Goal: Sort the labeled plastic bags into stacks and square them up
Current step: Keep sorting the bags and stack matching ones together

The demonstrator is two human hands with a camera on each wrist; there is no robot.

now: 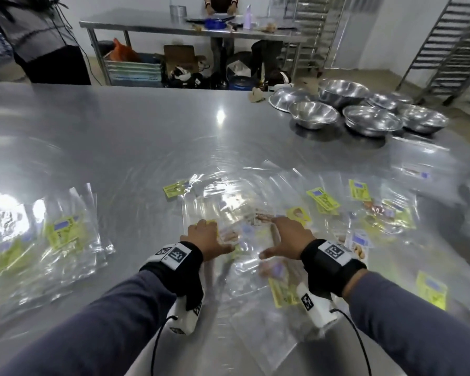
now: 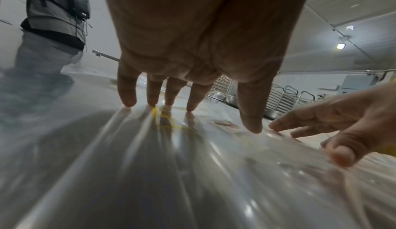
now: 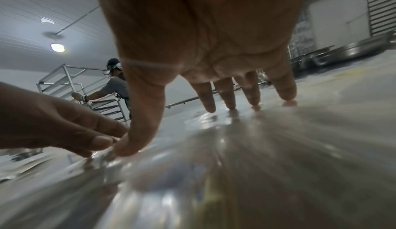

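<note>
Clear plastic bags with yellow labels lie spread over the steel table (image 1: 147, 137). A loose pile (image 1: 228, 207) sits in the middle, with more scattered bags (image 1: 364, 213) to the right. A separate stack (image 1: 52, 240) lies at the left. My left hand (image 1: 206, 236) presses flat on the middle pile's left side, fingers straight (image 2: 169, 97). My right hand (image 1: 288, 234) lies flat on the same pile's right side, fingers spread (image 3: 246, 93) and touching the plastic. The two thumbs nearly meet. Neither hand grips a bag.
Several steel bowls (image 1: 364, 112) stand at the table's far right. A second steel table (image 1: 190, 25) with a person behind it is across the room. Another person (image 1: 38, 42) stands at the far left. Wire racks (image 1: 451, 42) line the right wall.
</note>
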